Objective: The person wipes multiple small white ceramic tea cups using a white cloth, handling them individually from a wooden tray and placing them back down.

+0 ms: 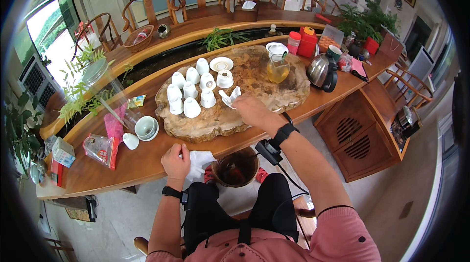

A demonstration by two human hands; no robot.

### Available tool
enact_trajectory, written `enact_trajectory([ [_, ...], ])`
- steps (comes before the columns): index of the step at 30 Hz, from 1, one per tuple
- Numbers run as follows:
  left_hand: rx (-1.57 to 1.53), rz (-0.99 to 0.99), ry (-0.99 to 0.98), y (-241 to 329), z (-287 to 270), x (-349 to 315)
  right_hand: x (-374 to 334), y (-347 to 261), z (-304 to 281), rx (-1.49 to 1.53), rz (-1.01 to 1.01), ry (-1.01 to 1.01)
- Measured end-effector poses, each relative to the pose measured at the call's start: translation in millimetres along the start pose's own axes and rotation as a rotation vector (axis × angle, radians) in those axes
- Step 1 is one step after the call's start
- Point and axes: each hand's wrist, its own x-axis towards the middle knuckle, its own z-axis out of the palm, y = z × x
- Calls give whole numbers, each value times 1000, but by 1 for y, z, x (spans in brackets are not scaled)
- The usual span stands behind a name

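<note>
Wiping the slab (254,66), most likely, as the step in hand. Gripping a crumpled white cloth (228,99) with the right hand (252,111), low over the wood toward the near side, just right of the cups (190,90). Too folded to tell whether bunched alone or wrapped round something small. Holding the left hand (176,160) in a loose fist at the near edge of the table (134,166), right beside a second cloth (199,164) draped over that edge; impossible to tell whether gripping part of it or only resting there.

Calling next, probably, for a short, light stroke over bare wood toward the right, away from the cups, mostly mouth-down by the look of them, close together and easy to topple. Needing care, too, around the squat white vessel (224,79) just behind and the pitcher (278,71) of amber liquid farther right, near the kettle (318,72). Best to shake off any drips over the bucket (218,166), set between the red shoes (262,175) below.
</note>
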Motion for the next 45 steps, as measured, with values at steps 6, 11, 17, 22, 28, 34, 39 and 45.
enact_trajectory([
  [6,-16,-2,-9,1,-2,0,3,-11,0,132,15,-12],
  [11,-42,5,-18,4,-5,2,19,4,10,208,97,22],
  [17,-36,27,-29,0,-4,1,60,10,24,115,256,-43],
  [22,-44,17,-30,2,-4,2,75,4,22,86,401,-4],
  [28,14,34,-7,-4,-1,0,59,1,37,35,298,38],
  [34,-1,34,-2,-1,-1,0,31,-50,19,106,72,-31],
  [39,-36,-1,6,2,-3,0,12,-65,3,166,45,-15],
  [45,-9,18,-5,-6,0,-3,-22,-10,-16,-13,188,1],
])
